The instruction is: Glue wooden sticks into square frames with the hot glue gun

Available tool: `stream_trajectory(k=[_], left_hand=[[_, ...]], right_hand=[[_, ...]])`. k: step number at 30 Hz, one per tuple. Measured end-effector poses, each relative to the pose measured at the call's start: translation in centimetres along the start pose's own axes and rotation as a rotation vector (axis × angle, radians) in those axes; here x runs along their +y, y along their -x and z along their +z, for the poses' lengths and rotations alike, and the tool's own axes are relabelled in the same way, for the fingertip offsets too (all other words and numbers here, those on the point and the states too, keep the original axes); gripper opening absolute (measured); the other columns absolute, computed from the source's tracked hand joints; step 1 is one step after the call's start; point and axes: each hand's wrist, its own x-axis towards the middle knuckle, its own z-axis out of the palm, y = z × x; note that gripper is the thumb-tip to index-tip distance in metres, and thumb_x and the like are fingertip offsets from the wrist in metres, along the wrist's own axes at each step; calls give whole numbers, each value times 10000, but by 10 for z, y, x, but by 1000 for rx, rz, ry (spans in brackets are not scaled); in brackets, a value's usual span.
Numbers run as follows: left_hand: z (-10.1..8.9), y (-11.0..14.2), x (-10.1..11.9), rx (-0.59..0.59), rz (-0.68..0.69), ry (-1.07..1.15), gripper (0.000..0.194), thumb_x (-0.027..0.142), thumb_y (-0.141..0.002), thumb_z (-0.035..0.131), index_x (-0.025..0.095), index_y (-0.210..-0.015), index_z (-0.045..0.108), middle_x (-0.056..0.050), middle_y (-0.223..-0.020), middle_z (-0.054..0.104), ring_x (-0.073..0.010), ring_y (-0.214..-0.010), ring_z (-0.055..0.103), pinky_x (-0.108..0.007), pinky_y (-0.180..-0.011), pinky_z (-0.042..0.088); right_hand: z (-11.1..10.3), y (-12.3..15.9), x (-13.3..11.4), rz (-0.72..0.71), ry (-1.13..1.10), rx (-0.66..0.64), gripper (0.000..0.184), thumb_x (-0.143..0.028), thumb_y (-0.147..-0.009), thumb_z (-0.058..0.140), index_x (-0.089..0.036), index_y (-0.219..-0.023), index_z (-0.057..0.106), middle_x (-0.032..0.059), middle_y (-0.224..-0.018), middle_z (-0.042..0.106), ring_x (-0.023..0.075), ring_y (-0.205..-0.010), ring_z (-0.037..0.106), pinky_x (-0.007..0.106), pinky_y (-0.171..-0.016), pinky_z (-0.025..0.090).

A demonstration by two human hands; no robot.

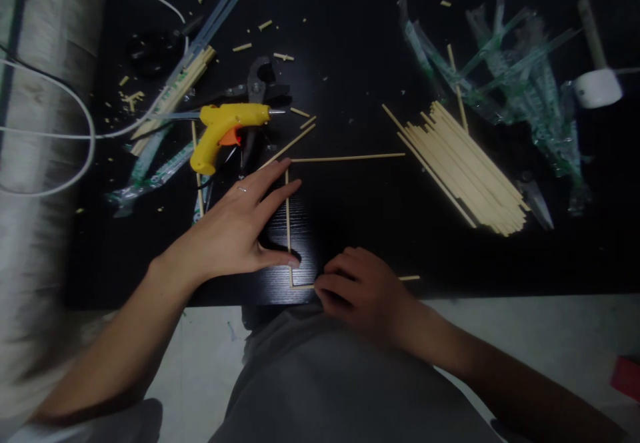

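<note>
Three thin wooden sticks lie on the dark table in a three-sided shape, open to the right. My left hand point(220, 236) is spread along the left stick point(289, 226), fingertips near its far end and thumb near its near end. The far stick point(350, 158) runs right from my left fingertips. At the table's near edge, my right hand point(363, 289) has its fingers closed on the near stick point(411, 277), covering its middle. The near stick's left end meets the left stick at a corner. Another stick point(295, 141) slants away beyond my left fingers.
A yellow glue gun point(213, 117) lies left, beside dark pliers point(257, 79). A bundle of sticks point(465, 169) lies right, with scissors point(537, 199) partly behind it. Crumpled plastic wrappers point(525, 69) and a white plug-like piece point(597, 88) are farther right. A white cable point(83, 106) loops at left.
</note>
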Motion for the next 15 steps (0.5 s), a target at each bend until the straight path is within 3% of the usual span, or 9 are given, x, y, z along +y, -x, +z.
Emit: stream_trajectory(k=[15], left_hand=[[-1,1,0,0,-1,15,1156,851,-791,684,132,-1642,372,-267,-1731,269,-492,-1579,309,-659,-1247,356]], right_hand=[[-1,-1,-1,5,-1,6,114,-139,-972,652,-188,-904,730,28,-869,690,155,-747,537,327,-711,416]])
